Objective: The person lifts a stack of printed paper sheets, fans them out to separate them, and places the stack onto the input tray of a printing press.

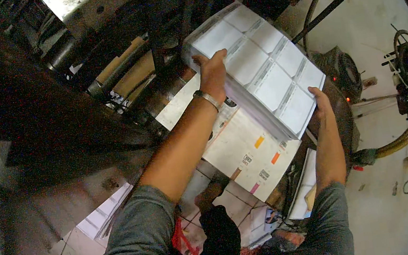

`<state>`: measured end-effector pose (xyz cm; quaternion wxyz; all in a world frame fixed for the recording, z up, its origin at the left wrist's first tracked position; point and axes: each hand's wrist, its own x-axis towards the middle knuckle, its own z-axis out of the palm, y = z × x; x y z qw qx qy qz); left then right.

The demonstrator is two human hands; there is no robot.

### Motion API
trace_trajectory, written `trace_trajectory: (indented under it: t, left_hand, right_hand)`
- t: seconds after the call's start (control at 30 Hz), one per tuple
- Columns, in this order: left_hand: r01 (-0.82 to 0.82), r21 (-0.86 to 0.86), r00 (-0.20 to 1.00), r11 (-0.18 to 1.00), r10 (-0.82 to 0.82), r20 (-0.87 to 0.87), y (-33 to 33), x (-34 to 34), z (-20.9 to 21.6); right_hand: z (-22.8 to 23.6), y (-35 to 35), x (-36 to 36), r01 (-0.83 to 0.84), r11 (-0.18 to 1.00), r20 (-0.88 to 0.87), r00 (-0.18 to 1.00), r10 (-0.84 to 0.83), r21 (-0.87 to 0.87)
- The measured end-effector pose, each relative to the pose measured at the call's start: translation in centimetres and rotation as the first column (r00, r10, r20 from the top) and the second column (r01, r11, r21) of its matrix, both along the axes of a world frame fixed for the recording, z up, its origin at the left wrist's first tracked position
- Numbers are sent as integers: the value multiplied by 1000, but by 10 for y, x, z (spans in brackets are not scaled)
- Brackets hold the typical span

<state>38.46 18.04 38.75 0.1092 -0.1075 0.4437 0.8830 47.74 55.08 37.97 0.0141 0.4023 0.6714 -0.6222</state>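
A thick stack of printed sheets (265,72), white with a grid of panels and grey bands, lies tilted between my hands. My left hand (213,70) grips its left edge, thumb over the top sheet and the other fingers partly hidden. My right hand (320,102) is closed round the right edge near the close corner; most of its fingers are hidden under the stack. Beneath the stack is a pale printed sheet (248,160) with small orange, brown and purple marks. My left forearm crosses above that sheet.
Dark machinery with a roller (63,51) fills the upper left. A dark motor (346,72) stands to the right, near a yellow hose (394,148) and cables. More papers (305,186) stand beside my right forearm, and another paper stack (103,214) lies at lower left above the tiled floor.
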Motion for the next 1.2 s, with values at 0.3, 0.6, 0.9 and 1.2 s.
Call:
trace_trajectory:
  t: [0.3, 0.6, 0.9, 1.2]
  left_hand:
    - [-101, -139, 944, 985, 139, 300, 22, -49, -23]
    - [-73, -474, 982, 878, 145, 118, 15, -66, -47]
    - [-132, -658, 742, -741, -515, 430, 30, -68, -37]
    - [-106, -603, 841, -790, -395, 370, 36, -84, -72]
  right_hand:
    - [5, -5, -2, 31, 994, -141, 989, -45, -104]
    - [0, 5, -3, -49, 993, -5, 999, 50, 111]
    - [14, -12, -3, -28, 988, -9, 1000, 29, 152]
    - [-1, 0, 2, 26, 995, -64, 998, -20, 97]
